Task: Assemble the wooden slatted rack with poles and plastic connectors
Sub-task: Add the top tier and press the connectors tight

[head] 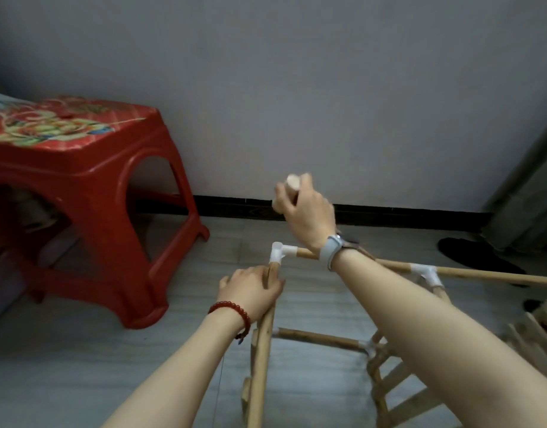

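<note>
The left hand (250, 288) grips the upright wooden pole (261, 344) below the white plastic corner connector (280, 252), apparently steadying it while the right hand (306, 211), raised above, clasps a short pale wooden peg (292, 182).

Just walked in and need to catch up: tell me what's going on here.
A person is putting together a wooden rack frame on the floor. The left hand grips the upright pole just below a white corner connector. The right hand, raised above that corner, holds a short wooden piece; its exact shape is blurred. Another white connector already joins poles on the right side. A red plastic stool stands to the left, near the wall.
</note>
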The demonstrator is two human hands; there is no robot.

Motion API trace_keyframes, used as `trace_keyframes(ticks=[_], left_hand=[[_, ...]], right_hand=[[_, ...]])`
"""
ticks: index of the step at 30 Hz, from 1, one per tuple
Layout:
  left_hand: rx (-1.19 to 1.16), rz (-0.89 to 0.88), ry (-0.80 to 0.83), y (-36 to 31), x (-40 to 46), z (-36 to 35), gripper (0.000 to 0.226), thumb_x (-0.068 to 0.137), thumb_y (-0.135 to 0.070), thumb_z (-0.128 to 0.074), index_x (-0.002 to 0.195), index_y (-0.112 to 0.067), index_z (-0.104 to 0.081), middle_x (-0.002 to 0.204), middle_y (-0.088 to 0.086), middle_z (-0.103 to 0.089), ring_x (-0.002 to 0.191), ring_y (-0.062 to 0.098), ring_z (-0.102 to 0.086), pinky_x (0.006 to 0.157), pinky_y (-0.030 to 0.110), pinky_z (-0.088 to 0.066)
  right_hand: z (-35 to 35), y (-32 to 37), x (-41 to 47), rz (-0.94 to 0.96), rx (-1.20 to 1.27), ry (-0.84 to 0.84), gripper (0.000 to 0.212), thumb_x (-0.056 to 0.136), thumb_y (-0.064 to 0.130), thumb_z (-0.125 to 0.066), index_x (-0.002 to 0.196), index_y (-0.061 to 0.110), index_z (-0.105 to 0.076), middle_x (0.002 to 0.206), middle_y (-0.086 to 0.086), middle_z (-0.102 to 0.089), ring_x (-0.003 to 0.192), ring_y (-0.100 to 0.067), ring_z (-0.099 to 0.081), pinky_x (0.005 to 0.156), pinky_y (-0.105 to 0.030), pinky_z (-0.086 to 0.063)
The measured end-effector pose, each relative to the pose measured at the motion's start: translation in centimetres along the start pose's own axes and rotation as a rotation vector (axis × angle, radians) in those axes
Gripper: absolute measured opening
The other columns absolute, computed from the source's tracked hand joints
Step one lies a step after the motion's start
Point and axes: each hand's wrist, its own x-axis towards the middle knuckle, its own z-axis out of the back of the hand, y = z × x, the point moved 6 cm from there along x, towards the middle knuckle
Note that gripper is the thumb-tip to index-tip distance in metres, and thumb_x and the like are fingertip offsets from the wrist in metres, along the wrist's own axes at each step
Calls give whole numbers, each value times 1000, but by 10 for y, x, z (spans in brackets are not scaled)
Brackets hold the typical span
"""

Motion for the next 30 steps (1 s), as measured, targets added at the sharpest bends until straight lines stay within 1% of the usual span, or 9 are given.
trace_keyframes(ticks=[3, 8, 12, 14, 18, 21, 24, 27, 30], left_hand=[[28, -21, 27, 2, -1, -1, 27, 88, -54, -33, 81, -34, -48, 85, -12, -51, 103, 18, -49, 102, 46, -29], [-50, 10, 21, 4, 2, -1, 25, 89, -54, -34, 81, -35, -48, 88, -10, -51, 102, 18, -50, 99, 42, -32], [-25, 3, 30, 4, 2, 1, 28, 89, -54, -35, 78, -31, -46, 88, -7, -52, 100, 21, -50, 98, 43, -34], [-46, 12, 45, 5, 3, 0, 30, 89, -53, -37, 72, -31, -48, 79, -9, -54, 91, 19, -52, 94, 41, -37], [-106, 21, 16, 2, 2, -3, 27, 90, -51, -39, 81, -32, -56, 77, -10, -60, 90, 17, -57, 94, 40, -40], [-48, 30, -27, 3, 1, -1, 32, 90, -52, -36, 87, -29, -58, 86, -7, -62, 95, 19, -56, 94, 40, -37], [-65, 23, -24, 1, 0, 4, 37, 91, -54, -34, 90, -27, -59, 86, -5, -64, 91, 19, -58, 92, 42, -40], [-70, 3, -32, 0, -14, 7, 41, 93, -55, -34, 116, -27, -53, 113, -1, -58, 105, 23, -56, 92, 39, -40], [-147, -86, -15, 2, -42, 10, 55, 93, -47, -42, 141, -25, -27, 139, 3, -36, 115, 25, -50, 91, 36, -41]], right_hand=[[-37, -16, -17, 50, -273, 313, 35, 95, 48, -39, 92, 14, -31, 98, -13, -65, 92, -37, -61, 65, -36, -34], [13, 16, 22, 113, 45, -169, 38, 90, 56, -37, 89, 19, -32, 72, -6, -60, 66, -33, -56, 57, -35, -30], [-47, -3, -15, 129, -289, 314, 34, 95, 49, -38, 95, 15, -33, 96, -11, -65, 87, -36, -62, 63, -35, -34], [-31, 14, 9, 168, -266, 230, 36, 94, 50, -39, 87, 16, -29, 86, -9, -64, 79, -36, -60, 59, -35, -30], [3, 21, 20, 147, 20, -158, 37, 88, 55, -40, 83, 20, -28, 62, 3, -51, 57, -32, -50, 54, -33, -28], [-41, -21, -9, 60, -226, 278, 34, 94, 50, -41, 89, 17, -31, 89, -9, -65, 86, -35, -62, 63, -34, -33], [-28, -22, 4, 55, -241, 303, 36, 93, 52, -41, 88, 17, -35, 82, -2, -61, 82, -32, -59, 62, -34, -32], [-11, -11, -13, 10, -86, 258, 38, 91, 55, -41, 79, 19, -36, 68, 7, -51, 68, -24, -53, 56, -33, -30], [-5, -9, -65, -6, -23, 266, 34, 92, 53, -43, 77, 23, -38, 67, 7, -53, 61, -15, -52, 51, -29, -30]])
